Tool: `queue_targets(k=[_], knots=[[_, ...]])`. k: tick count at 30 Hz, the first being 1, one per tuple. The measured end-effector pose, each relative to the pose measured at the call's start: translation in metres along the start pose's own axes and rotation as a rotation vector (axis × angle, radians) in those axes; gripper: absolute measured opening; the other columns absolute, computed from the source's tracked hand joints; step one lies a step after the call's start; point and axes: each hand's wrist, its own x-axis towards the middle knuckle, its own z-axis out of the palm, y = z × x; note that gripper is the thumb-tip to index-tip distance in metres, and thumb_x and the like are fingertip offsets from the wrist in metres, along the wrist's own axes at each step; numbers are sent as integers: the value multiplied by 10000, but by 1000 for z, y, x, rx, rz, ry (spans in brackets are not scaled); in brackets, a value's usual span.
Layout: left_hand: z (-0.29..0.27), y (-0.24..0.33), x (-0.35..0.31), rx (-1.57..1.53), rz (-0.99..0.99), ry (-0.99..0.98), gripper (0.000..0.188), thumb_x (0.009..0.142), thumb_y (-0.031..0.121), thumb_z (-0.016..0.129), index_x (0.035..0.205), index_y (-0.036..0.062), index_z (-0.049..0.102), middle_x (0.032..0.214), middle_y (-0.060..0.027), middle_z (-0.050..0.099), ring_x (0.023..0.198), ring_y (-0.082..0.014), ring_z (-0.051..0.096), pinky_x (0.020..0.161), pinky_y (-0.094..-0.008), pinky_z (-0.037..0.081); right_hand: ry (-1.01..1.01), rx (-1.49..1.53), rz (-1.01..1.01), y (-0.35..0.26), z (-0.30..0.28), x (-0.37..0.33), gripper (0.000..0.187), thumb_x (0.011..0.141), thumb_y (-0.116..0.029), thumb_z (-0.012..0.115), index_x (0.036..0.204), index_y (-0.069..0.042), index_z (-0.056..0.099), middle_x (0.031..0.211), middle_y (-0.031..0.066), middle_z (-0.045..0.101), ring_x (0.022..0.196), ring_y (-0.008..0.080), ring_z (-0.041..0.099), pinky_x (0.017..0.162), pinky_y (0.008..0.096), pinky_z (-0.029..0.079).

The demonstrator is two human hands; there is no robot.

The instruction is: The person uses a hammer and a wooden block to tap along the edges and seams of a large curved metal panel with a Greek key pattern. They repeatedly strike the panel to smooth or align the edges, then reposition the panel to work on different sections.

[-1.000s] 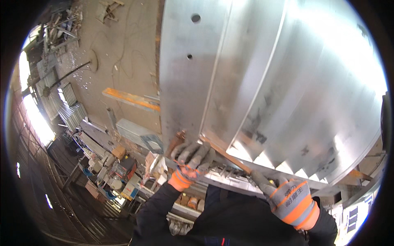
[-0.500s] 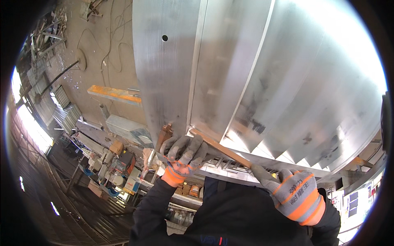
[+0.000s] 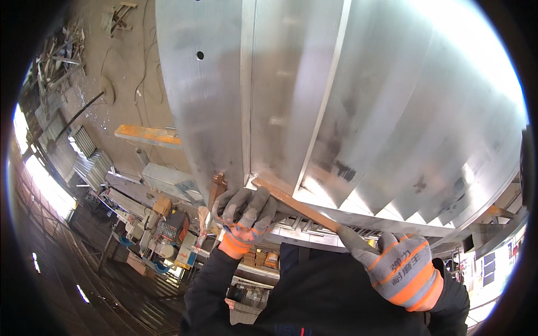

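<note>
1. A dusty concrete floor (image 3: 84,50) fills the upper left, with dark cables trailing across it.
2. An orange-painted beam (image 3: 147,135) lies on that floor.
3. Corrugated metal sheets (image 3: 84,154) lie at the left.
4. Bright daylight enters at the far left edge (image 3: 22,129).
5. Cluttered boxes and machines (image 3: 162,232) crowd the lower left.

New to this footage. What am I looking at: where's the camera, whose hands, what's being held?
There is no robot here. The one view comes from a fisheye camera on a person's head, looking down at their own gloved hands, so straight edges bend near the rim. The big shiny thing filling the top is a folded sheet-metal panel with ridges. The left hand grips the panel's lower edge beside a rusty clamp. The right hand holds a long rusty flat bar, its far tip against a seam at that edge. Behind, to the left, are a concrete floor and workshop clutter.
</note>
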Motion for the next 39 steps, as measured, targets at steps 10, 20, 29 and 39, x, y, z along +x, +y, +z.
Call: queue_targets(k=[10,20,29,39], knots=[[5,0,-12,87,13,35,526,856,563,801,1254,221,836,1450,-45,694,1292,-356,652,1044,-611,497,96,124,-21,0,14,7,736,921,-187,660,1651,-279,630,801,98,544,663,268,597,560,425,453],[-2,4,5,40,-19,81,500,723,510,852,1140,233,836,1329,-17,734,1220,-339,675,1054,-619,496,25,173,28,-7,8,5,761,944,-197,645,1697,-284,578,807,92,550,636,258,605,568,432,468],[-1,3,2,127,5,-47,446,831,480,804,1208,244,827,1316,-13,709,1266,-335,646,1087,-598,494,76,38,-3,-5,4,8,813,899,-186,678,1700,-265,567,799,87,539,657,254,586,584,427,453],[-9,5,12,-14,0,37,525,861,551,802,1272,223,813,1361,-57,697,1275,-356,653,1073,-625,500,121,119,44,-9,7,10,775,884,-171,698,1651,-246,623,798,64,524,642,246,565,566,425,422]])
